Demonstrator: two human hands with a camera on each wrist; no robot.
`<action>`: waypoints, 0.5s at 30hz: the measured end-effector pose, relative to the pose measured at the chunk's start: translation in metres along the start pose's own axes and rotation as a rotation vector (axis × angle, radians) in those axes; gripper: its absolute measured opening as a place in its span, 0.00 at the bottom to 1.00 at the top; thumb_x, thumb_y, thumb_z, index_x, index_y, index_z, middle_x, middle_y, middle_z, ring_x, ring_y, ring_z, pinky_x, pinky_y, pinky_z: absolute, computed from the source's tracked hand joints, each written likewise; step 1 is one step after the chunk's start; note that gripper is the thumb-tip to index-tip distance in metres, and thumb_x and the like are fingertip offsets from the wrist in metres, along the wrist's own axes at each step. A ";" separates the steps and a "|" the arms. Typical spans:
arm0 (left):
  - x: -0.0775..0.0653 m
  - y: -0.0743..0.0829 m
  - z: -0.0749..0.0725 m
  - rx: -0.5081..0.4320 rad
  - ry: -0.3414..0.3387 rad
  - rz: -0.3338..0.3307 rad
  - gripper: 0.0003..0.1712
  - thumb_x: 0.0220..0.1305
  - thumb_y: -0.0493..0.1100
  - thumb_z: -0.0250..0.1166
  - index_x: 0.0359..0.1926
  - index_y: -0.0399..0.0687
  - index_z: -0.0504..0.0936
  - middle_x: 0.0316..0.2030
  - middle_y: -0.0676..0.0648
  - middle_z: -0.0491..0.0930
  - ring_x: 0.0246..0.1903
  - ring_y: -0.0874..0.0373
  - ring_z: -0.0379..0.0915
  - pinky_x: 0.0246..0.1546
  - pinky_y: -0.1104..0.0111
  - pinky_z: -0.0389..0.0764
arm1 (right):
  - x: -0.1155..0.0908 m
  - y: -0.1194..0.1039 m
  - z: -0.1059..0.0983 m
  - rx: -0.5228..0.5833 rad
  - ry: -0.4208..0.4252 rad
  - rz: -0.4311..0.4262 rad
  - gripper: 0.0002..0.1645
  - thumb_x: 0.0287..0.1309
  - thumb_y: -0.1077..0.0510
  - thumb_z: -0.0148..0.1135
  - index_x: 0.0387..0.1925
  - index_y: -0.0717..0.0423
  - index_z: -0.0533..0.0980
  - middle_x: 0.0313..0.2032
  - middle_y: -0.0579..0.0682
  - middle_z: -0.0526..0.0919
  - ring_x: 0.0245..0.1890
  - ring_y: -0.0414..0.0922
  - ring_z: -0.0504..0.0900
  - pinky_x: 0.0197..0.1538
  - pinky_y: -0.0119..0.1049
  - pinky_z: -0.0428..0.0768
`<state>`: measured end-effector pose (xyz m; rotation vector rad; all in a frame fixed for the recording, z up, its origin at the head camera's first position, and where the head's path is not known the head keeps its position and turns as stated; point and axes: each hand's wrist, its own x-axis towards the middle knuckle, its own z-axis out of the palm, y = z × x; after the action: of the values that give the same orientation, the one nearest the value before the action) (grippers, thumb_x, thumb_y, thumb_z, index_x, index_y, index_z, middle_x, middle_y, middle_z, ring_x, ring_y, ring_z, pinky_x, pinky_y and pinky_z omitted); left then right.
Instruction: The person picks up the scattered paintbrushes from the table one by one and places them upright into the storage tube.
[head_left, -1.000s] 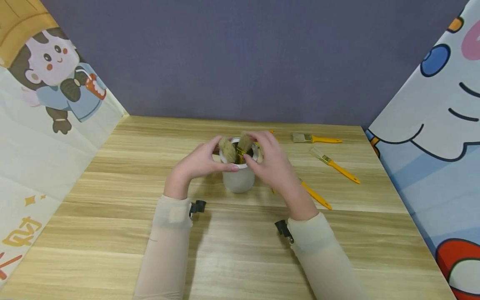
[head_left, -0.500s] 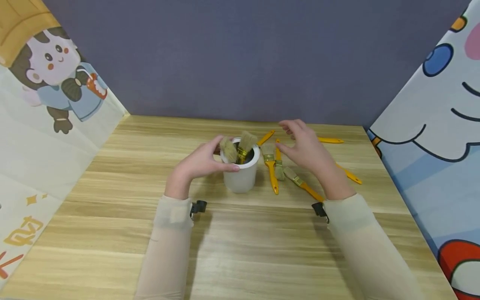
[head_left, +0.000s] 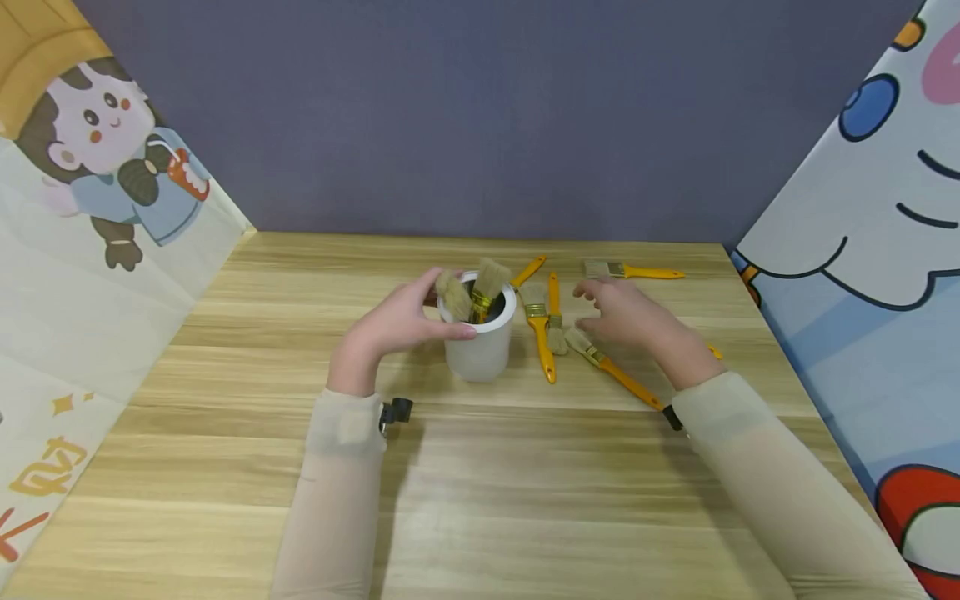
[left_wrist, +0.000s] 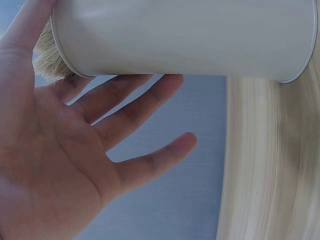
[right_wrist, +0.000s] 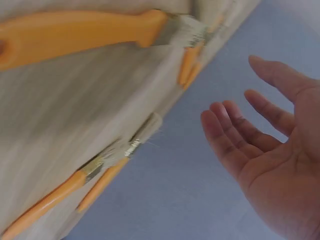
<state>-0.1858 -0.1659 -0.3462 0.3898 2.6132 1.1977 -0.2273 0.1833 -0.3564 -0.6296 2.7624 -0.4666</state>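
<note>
My left hand (head_left: 397, 321) grips a white canister (head_left: 478, 358) near its rim, thumb in front and fingers behind. Two paintbrushes stand in it bristles up, one with splayed bristles (head_left: 453, 296) and one with flat bristles (head_left: 492, 277). In the left wrist view the fingers lie along the canister wall (left_wrist: 175, 40), the little finger apart from it. My right hand (head_left: 633, 315) is empty over the right side of the table, fingers loosely bent. Nearest to it are a slanting yellow-handled paintbrush (head_left: 618, 375) and an upright-lying one (head_left: 554, 300). The right wrist view shows the bare palm (right_wrist: 270, 195).
Another paintbrush (head_left: 542, 342) lies close to the canister, and one handle (head_left: 531, 271) sticks out behind it. At the back right lies a further paintbrush (head_left: 648, 273). My right hand and forearm mostly hide one more, its handle end (head_left: 715, 352) showing. A dark wall (head_left: 480, 125) backs the table.
My right hand has left the flat-bristled paintbrush in the canister, moved right and then lowered over the loose paintbrushes. My left hand has stayed on the canister.
</note>
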 end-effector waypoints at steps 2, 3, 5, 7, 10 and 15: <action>0.000 0.000 0.000 0.000 -0.002 0.000 0.58 0.52 0.65 0.83 0.80 0.66 0.63 0.69 0.50 0.77 0.70 0.50 0.72 0.73 0.45 0.73 | -0.001 0.003 0.005 -0.006 -0.012 -0.012 0.30 0.72 0.56 0.67 0.70 0.63 0.72 0.66 0.68 0.78 0.63 0.64 0.81 0.60 0.59 0.84; 0.000 0.000 -0.001 0.002 -0.003 0.001 0.58 0.52 0.65 0.83 0.80 0.66 0.63 0.69 0.50 0.77 0.70 0.50 0.73 0.73 0.45 0.73 | -0.001 0.004 0.007 -0.013 -0.013 -0.022 0.30 0.72 0.56 0.67 0.70 0.63 0.73 0.65 0.67 0.79 0.61 0.63 0.82 0.59 0.59 0.84; 0.001 0.000 -0.001 0.006 0.000 0.004 0.58 0.52 0.65 0.83 0.79 0.66 0.63 0.68 0.50 0.77 0.70 0.50 0.73 0.73 0.45 0.74 | 0.000 0.004 0.012 -0.024 -0.013 -0.040 0.29 0.72 0.56 0.67 0.69 0.64 0.74 0.62 0.67 0.81 0.57 0.61 0.85 0.56 0.56 0.86; 0.001 0.000 -0.002 0.007 0.001 0.005 0.58 0.52 0.66 0.83 0.79 0.65 0.64 0.68 0.50 0.78 0.69 0.50 0.73 0.72 0.46 0.74 | 0.003 0.002 0.016 -0.033 -0.017 -0.041 0.29 0.72 0.56 0.67 0.69 0.62 0.74 0.61 0.66 0.83 0.52 0.59 0.87 0.53 0.54 0.88; 0.001 -0.001 -0.002 0.011 0.002 0.006 0.58 0.52 0.66 0.83 0.78 0.65 0.64 0.67 0.50 0.78 0.69 0.50 0.73 0.72 0.46 0.74 | 0.013 -0.003 0.023 -0.047 -0.031 -0.024 0.29 0.73 0.54 0.66 0.70 0.61 0.74 0.61 0.65 0.83 0.51 0.57 0.88 0.51 0.52 0.88; 0.000 0.000 -0.001 0.003 0.003 0.010 0.57 0.51 0.66 0.83 0.77 0.65 0.65 0.66 0.51 0.79 0.68 0.51 0.74 0.71 0.47 0.75 | 0.037 -0.014 0.032 -0.015 -0.036 0.010 0.34 0.73 0.53 0.66 0.74 0.60 0.69 0.64 0.65 0.81 0.58 0.58 0.85 0.58 0.54 0.86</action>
<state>-0.1859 -0.1666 -0.3456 0.4024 2.6191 1.1983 -0.2439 0.1468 -0.3871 -0.6217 2.7361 -0.4281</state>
